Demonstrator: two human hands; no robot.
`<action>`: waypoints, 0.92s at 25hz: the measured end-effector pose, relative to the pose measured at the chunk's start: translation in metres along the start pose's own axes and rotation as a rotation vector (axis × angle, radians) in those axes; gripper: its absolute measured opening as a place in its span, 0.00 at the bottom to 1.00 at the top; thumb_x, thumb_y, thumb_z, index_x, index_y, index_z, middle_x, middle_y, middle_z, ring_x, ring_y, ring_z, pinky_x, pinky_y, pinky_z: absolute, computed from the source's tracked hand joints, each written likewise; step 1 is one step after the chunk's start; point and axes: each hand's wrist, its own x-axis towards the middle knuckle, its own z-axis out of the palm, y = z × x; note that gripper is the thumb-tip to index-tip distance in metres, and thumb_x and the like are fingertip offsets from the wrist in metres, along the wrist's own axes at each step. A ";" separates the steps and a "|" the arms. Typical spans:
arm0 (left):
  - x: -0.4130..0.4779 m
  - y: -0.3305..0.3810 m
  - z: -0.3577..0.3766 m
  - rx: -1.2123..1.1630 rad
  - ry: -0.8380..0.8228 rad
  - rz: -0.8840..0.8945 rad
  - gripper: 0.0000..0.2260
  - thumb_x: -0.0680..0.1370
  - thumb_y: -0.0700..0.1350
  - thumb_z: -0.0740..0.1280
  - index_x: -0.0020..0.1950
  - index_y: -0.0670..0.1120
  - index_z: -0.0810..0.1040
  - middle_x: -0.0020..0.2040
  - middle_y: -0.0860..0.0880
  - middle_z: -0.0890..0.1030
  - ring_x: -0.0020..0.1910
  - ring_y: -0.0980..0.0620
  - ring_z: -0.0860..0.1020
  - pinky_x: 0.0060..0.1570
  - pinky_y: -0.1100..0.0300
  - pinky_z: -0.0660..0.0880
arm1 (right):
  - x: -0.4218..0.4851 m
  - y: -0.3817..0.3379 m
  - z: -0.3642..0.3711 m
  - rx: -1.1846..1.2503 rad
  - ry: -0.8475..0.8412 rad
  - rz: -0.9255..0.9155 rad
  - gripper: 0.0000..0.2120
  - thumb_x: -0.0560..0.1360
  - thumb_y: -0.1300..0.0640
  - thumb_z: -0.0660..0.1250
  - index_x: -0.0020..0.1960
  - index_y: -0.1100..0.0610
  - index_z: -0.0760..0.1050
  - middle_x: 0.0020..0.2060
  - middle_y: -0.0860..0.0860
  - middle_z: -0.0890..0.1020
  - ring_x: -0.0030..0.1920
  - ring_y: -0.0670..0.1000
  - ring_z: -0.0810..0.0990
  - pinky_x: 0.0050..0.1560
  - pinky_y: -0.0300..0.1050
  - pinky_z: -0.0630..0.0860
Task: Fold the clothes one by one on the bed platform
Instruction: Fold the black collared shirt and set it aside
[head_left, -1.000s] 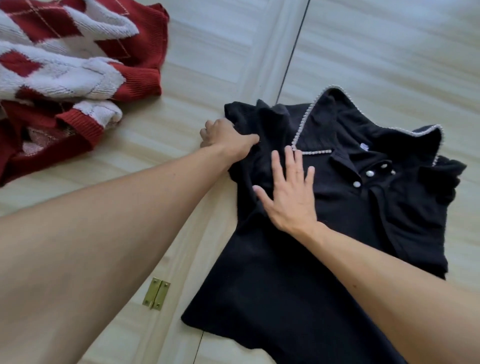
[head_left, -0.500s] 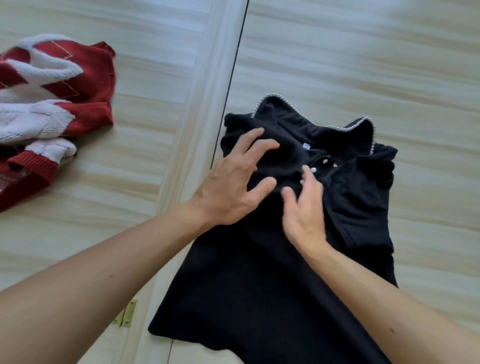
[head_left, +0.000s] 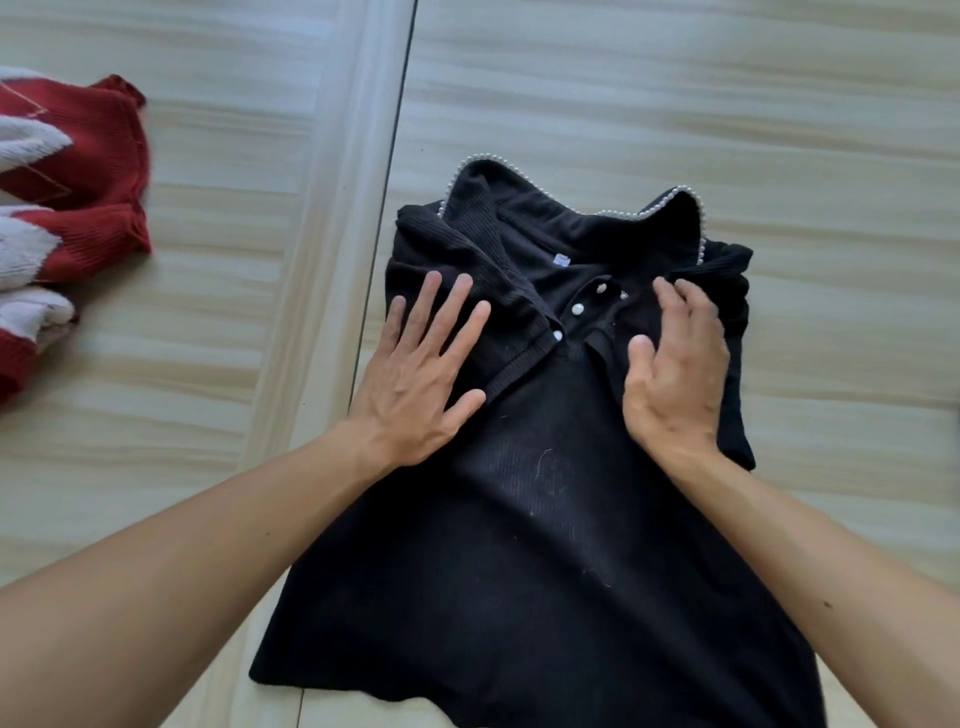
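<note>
Works over a black shirt (head_left: 545, 519) spread front up on the pale wooden bed platform (head_left: 727, 93), collar at the far end, hem at the near end. Rests the left hand (head_left: 415, 374) palm down on the shirt's left shoulder area, fingers straight and fanned apart, pressing where a fold of cloth lies over the front. Sets the right hand (head_left: 675, 374) on the shirt's right side, just right of the button strip, thumb held out to the side and fingers loosely bent, fingertips touching the cloth below the collar's right wing; grips nothing that can be seen. Shows white buttons (head_left: 577, 309) between the two hands, in a slanting row down the shirt's open neck, with a small pale label (head_left: 561, 260) just above them inside the neck. Shows the collar (head_left: 545, 208) raised at the shirt's far end, edged with small white beads (head_left: 670, 200). Shows the shirt's body widening toward the hem, a few pale threads of lint on its front. Has a dark narrow gap (head_left: 402, 119) in the platform running away from the shirt's upper left corner. Leaves a red and white sweater (head_left: 78, 171) crumpled well to the left of the shirt, apart from it and cut off by the edge of the view.
</note>
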 end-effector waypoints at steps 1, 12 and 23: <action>0.004 0.001 0.001 -0.001 -0.055 -0.001 0.37 0.79 0.65 0.50 0.84 0.50 0.48 0.84 0.46 0.41 0.82 0.42 0.37 0.79 0.38 0.46 | -0.005 0.010 0.005 -0.151 -0.175 -0.006 0.29 0.80 0.55 0.59 0.80 0.57 0.58 0.80 0.59 0.57 0.80 0.60 0.55 0.78 0.60 0.54; 0.159 -0.017 -0.057 0.042 -0.204 -0.139 0.51 0.70 0.53 0.78 0.83 0.50 0.48 0.83 0.40 0.49 0.81 0.37 0.50 0.77 0.39 0.57 | 0.156 0.023 -0.021 -0.548 -0.616 -0.296 0.53 0.67 0.52 0.77 0.82 0.48 0.48 0.82 0.56 0.45 0.82 0.59 0.40 0.78 0.66 0.40; 0.104 0.029 -0.114 0.242 0.059 0.013 0.14 0.76 0.53 0.64 0.51 0.45 0.83 0.56 0.42 0.78 0.54 0.38 0.76 0.54 0.45 0.68 | 0.086 0.019 -0.096 -0.430 -0.229 -0.324 0.07 0.70 0.52 0.68 0.45 0.55 0.77 0.42 0.61 0.82 0.44 0.65 0.81 0.39 0.49 0.68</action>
